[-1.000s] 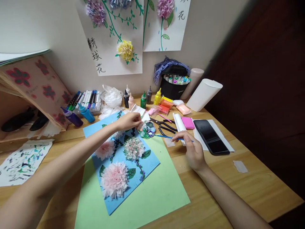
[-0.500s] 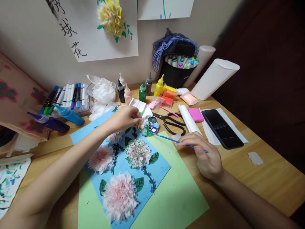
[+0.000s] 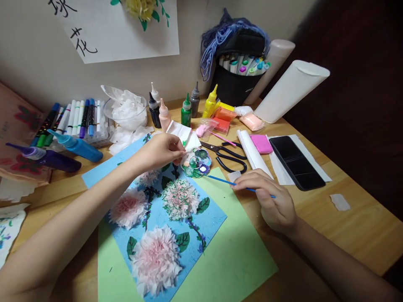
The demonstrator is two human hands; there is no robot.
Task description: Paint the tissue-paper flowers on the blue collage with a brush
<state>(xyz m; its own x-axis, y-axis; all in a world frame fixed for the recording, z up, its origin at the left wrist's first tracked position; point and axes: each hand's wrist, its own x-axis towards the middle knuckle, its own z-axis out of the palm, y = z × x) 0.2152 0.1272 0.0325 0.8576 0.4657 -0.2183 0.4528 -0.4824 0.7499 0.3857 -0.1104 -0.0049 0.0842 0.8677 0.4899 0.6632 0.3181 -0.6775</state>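
My right hand (image 3: 267, 199) grips a thin blue paintbrush (image 3: 222, 180), whose tip is at the lower right edge of a flower-shaped paint palette (image 3: 195, 173). Green, purple and white paint lie in the palette's wells. My left hand (image 3: 162, 151) reaches across the blue picture sheet (image 3: 206, 220), its thumb and fingers pinched at the palette's left rim. Pink tissue-paper flowers (image 3: 156, 260) stand out from the sheet among painted dark leaves and stems. One flower (image 3: 180, 199) has green paint on its petals. Part of the sheet is hidden under my left forearm.
Green paper (image 3: 239, 251) lies beneath the picture. Black-handled scissors (image 3: 231, 157), a white roll (image 3: 253, 153) and a phone (image 3: 297, 162) lie to the right. Paint bottles (image 3: 186, 111), a tissue bowl (image 3: 126, 111) and a black marker bag (image 3: 233, 86) stand along the wall.
The camera view has tilted down and shifted slightly, so the wall pictures sit higher. Both hands keep almost the same places at the palette and on the brush.
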